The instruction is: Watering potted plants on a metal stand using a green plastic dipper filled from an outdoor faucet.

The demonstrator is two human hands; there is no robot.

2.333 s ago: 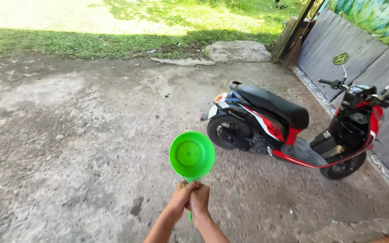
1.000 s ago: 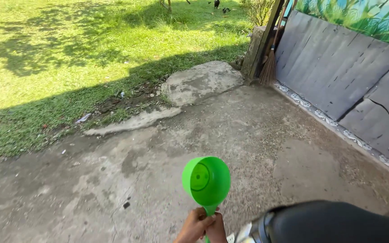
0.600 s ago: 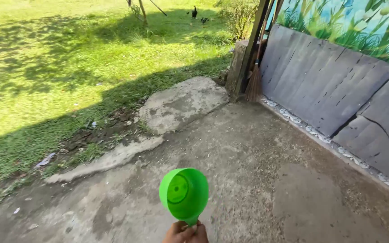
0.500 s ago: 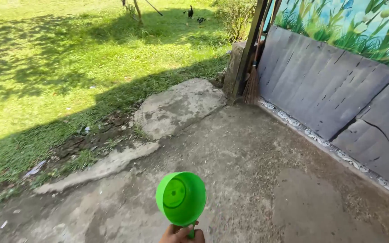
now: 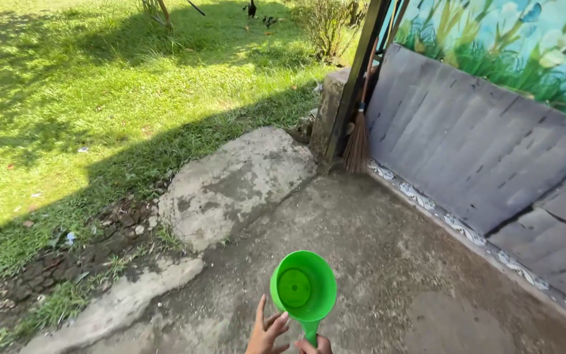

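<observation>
Bright sun lights the grass [image 5: 99, 78]; the concrete [image 5: 375, 262] lies shaded, sharp throughout.

Both hands bare, no sleeves, rings or gloves showing.

one green dipper [image 5: 303, 292], one broom [image 5: 359, 141], two hands [image 5: 266, 331]

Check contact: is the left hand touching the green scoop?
Cannot tell. In the head view the left hand is open, its fingertips at the scoop's rim; no clear gap or contact shows.
</observation>
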